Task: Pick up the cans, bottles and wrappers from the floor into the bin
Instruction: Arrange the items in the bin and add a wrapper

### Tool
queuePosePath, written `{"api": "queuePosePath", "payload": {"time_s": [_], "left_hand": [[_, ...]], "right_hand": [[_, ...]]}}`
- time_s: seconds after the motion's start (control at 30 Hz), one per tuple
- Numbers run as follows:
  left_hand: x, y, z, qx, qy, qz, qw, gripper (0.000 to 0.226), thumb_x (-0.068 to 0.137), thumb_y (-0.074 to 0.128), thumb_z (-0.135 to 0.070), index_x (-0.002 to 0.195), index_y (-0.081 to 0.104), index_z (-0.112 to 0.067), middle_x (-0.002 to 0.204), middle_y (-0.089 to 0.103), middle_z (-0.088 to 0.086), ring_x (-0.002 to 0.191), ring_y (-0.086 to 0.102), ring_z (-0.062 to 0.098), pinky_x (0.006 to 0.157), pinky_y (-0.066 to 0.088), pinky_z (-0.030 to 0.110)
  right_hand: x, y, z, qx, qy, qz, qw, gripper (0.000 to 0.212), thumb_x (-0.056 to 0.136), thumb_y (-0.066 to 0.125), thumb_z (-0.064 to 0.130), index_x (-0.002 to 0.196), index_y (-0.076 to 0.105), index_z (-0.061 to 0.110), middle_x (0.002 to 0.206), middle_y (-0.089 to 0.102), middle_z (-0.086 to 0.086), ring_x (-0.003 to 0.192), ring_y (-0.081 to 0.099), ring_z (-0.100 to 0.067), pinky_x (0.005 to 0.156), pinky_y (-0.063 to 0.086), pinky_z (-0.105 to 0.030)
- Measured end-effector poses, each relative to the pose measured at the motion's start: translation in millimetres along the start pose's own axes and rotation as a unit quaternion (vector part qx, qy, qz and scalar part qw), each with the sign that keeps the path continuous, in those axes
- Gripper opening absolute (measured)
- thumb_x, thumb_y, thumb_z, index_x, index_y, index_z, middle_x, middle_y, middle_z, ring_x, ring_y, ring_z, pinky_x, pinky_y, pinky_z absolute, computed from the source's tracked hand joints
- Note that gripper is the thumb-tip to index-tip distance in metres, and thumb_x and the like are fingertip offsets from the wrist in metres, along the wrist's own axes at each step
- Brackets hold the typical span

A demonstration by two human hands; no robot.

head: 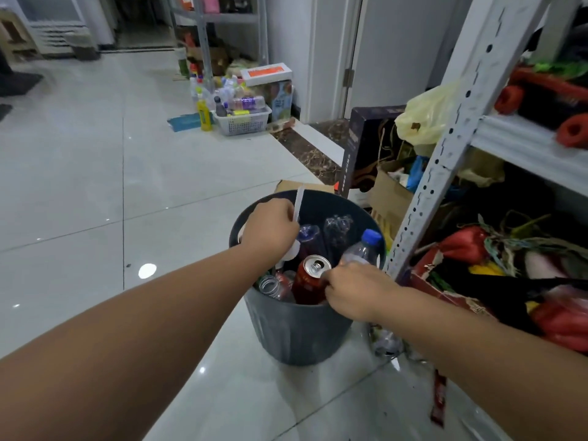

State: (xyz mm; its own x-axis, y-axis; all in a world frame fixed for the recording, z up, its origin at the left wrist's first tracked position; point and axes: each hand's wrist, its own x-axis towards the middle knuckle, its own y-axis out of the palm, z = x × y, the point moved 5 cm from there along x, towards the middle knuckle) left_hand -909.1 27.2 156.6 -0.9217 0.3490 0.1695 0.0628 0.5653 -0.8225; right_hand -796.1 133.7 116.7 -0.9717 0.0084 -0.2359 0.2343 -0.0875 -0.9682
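A dark grey bin stands on the tiled floor and holds several clear bottles and a red can. My left hand is over the bin's left rim and pinches a thin white straw-like strip. My right hand is at the bin's right rim, its fingers curled against the red can's top. A blue-capped bottle stands in the bin behind that hand. A crushed clear bottle and a red wrapper lie on the floor to the right of the bin.
A white metal shelf rack packed with bags and boxes stands close on the right. Cardboard boxes sit behind the bin. A white basket with bottles and a yellow bottle stand further back by the wall.
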Motion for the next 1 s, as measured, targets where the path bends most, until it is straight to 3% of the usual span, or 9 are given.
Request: {"api": "queuePosePath", "payload": {"time_s": [0.2, 0.3, 0.4, 0.6, 0.8, 0.9, 1.0], "left_hand": [[11, 9, -14, 0.055, 0.043, 0.001, 0.998, 0.022, 0.094, 0.042, -0.019, 0.078, 0.056, -0.013, 0.074, 0.060, 0.006, 0.071, 0.056, 0.026, 0.061, 0.039, 0.034], [12, 20, -7, 0.078, 0.042, 0.036, 0.995, 0.010, 0.087, 0.053, -0.009, 0.089, 0.059, -0.017, 0.091, 0.063, 0.004, 0.083, 0.057, 0.024, 0.069, 0.046, 0.037], [12, 26, 2, 0.100, 0.047, 0.042, 0.993, 0.024, 0.084, 0.057, -0.004, 0.106, 0.059, -0.016, 0.108, 0.059, 0.005, 0.095, 0.055, 0.025, 0.077, 0.047, 0.037], [12, 18, 3, 0.094, 0.063, 0.006, 0.994, 0.043, 0.085, 0.048, -0.006, 0.128, 0.049, -0.012, 0.127, 0.053, 0.013, 0.109, 0.053, 0.033, 0.085, 0.045, 0.043], [-10, 20, -13, 0.119, 0.039, -0.007, 0.992, 0.043, 0.093, 0.040, -0.011, 0.136, 0.044, -0.014, 0.133, 0.051, 0.012, 0.110, 0.055, 0.032, 0.089, 0.047, 0.048], [-21, 20, -29, 0.103, 0.041, -0.032, 0.993, 0.043, 0.098, 0.037, -0.019, 0.139, 0.040, -0.011, 0.139, 0.048, 0.013, 0.120, 0.050, 0.032, 0.099, 0.041, 0.045], [-40, 30, -66, 0.108, 0.108, -0.063, 0.986, 0.052, 0.098, 0.040, -0.028, 0.145, 0.030, -0.009, 0.150, 0.033, 0.014, 0.136, 0.033, 0.030, 0.110, 0.029, 0.043]], "right_hand": [[-4, -28, -5, 0.044, 0.002, -0.102, 0.994, 0.032, 0.088, 0.037, 0.030, 0.106, 0.060, 0.016, 0.100, 0.062, -0.007, 0.095, 0.055, -0.027, 0.078, 0.049, -0.041], [-5, -32, -11, 0.063, 0.012, -0.123, 0.990, 0.029, 0.089, 0.039, 0.029, 0.108, 0.060, 0.018, 0.102, 0.061, -0.003, 0.096, 0.053, -0.023, 0.079, 0.049, -0.043], [-10, -31, -15, 0.065, 0.010, -0.137, 0.988, 0.027, 0.089, 0.040, 0.027, 0.106, 0.060, 0.019, 0.100, 0.060, -0.002, 0.095, 0.053, -0.022, 0.077, 0.049, -0.041], [-19, -29, -33, 0.100, 0.023, -0.169, 0.980, 0.028, 0.092, 0.041, 0.027, 0.112, 0.060, 0.021, 0.104, 0.060, 0.000, 0.097, 0.053, -0.020, 0.080, 0.049, -0.041], [-44, -27, -55, 0.100, -0.016, -0.231, 0.968, 0.022, 0.094, 0.042, 0.029, 0.105, 0.060, 0.021, 0.099, 0.060, 0.002, 0.093, 0.050, -0.014, 0.078, 0.042, -0.033], [-53, -22, -66, 0.099, -0.019, -0.227, 0.969, 0.029, 0.095, 0.043, 0.032, 0.117, 0.058, 0.020, 0.114, 0.060, -0.001, 0.108, 0.051, -0.018, 0.089, 0.043, -0.036], [-59, -18, -78, 0.097, -0.017, -0.216, 0.971, 0.048, 0.097, 0.041, 0.034, 0.143, 0.037, 0.023, 0.149, 0.036, -0.004, 0.138, 0.029, -0.019, 0.111, 0.027, -0.038]]}}
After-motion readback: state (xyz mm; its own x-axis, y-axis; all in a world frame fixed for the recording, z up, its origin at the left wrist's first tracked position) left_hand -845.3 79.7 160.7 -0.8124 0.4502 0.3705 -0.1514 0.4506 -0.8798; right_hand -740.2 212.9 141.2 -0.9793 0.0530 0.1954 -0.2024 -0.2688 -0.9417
